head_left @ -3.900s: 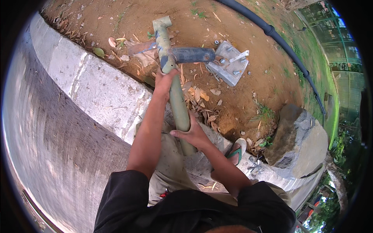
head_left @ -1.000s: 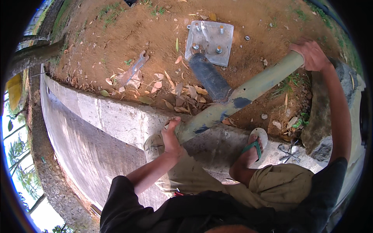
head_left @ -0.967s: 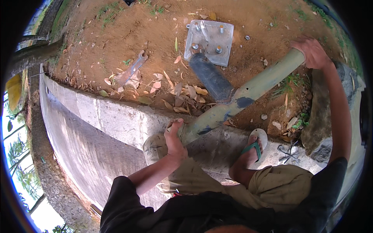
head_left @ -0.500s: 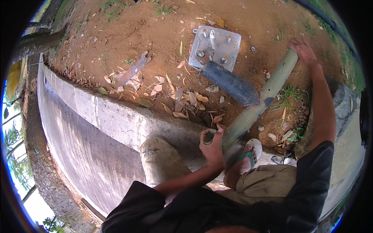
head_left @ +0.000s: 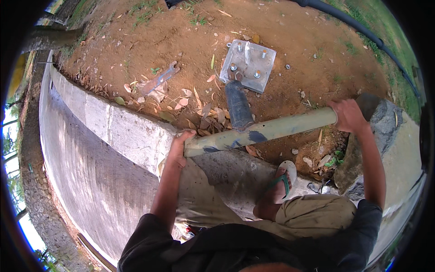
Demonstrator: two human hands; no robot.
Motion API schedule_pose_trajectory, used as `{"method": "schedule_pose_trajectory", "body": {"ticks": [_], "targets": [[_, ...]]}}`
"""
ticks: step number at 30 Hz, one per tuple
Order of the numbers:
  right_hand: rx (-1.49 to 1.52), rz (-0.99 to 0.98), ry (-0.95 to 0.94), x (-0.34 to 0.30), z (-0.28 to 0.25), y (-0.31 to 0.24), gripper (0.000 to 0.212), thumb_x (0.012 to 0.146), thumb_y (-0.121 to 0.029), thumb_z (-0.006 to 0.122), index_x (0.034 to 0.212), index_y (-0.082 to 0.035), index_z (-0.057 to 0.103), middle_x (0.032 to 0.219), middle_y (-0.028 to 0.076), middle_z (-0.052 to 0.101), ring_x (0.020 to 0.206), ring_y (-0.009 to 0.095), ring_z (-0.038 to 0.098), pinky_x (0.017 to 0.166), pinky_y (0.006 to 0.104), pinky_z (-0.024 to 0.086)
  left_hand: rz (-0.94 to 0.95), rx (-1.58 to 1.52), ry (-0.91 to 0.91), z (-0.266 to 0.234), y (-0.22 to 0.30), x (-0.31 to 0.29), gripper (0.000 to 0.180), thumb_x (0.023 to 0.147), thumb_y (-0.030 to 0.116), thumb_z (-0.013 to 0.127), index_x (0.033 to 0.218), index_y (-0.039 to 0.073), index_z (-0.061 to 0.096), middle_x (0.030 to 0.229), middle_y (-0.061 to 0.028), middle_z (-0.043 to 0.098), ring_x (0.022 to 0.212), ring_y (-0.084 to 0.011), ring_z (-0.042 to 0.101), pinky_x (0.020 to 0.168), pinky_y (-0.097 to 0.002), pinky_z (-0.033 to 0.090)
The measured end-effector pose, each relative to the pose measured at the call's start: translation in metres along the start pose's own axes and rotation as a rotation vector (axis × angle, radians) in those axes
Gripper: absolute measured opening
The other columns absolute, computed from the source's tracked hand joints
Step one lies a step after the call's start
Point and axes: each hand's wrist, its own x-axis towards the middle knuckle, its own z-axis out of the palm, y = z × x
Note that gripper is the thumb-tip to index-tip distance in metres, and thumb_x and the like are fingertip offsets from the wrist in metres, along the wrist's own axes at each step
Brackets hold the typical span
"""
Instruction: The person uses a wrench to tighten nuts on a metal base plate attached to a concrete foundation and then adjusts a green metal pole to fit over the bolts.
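A greenish-grey metal pipe (head_left: 294, 127) with dark patches lies across in front of me, its right end slightly farther away. My left hand (head_left: 178, 148) is closed round its left end, and my right hand (head_left: 350, 117) grips the right end. From the pipe's far side a short dark pipe stub (head_left: 238, 104) sticks out away from me. The stub's far end meets the near edge of a square grey metal plate (head_left: 263, 78) on the soil. Several bolts stand up from the plate, along with a pale upright piece (head_left: 247, 53).
An open-end wrench (head_left: 161, 78) lies on the soil among dry leaves, left of the plate. A concrete kerb (head_left: 131, 134) runs along the left and beneath the pipe. At right stands a rough stone block (head_left: 385, 124). A black hose (head_left: 349, 21) crosses the far right.
The pipe has swung from a steep diagonal to nearly level. My left hand has moved left and away with its end; my right hand has come nearer. The dark stub has turned with it.
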Motion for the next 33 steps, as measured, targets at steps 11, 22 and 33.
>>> {"method": "schedule_pose_trajectory", "body": {"ticks": [11,22,33], "targets": [[0.640,0.057,-0.259,-0.033,0.027,-0.253,0.062,0.072,-0.032,0.081,0.117,0.002,0.056,0.093,0.030,0.070,0.093,0.049,0.069,0.085,0.0557,0.054,0.273,-0.621,0.109,-0.037,0.061,0.085,0.080,0.101,0.065,0.050,0.148,0.000,0.040,0.147,-0.0220,0.047,0.136,-0.0351,0.051,0.116,-0.0528,0.041],[1.103,0.133,-0.345,0.008,0.051,-0.366,0.096,0.071,-0.036,0.089,0.144,0.005,0.042,0.125,0.024,0.062,0.116,0.033,0.065,0.099,0.0410,0.051,0.170,-0.522,-0.034,0.023,0.005,0.005,0.058,0.085,0.015,0.080,0.130,0.006,0.043,0.100,-0.0126,0.059,0.071,-0.0271,0.066,0.060,-0.0442,0.061],[1.140,0.290,0.007,0.081,0.064,-0.504,0.071,0.077,-0.029,0.082,0.129,0.000,0.044,0.104,0.030,0.069,0.102,0.048,0.069,0.088,0.0516,0.054,0.260,-0.321,-0.214,-0.050,0.078,0.064,0.036,0.090,0.022,0.077,0.114,0.004,0.057,0.087,-0.0093,0.064,0.066,-0.0228,0.068,0.057,-0.0383,0.059]]}}
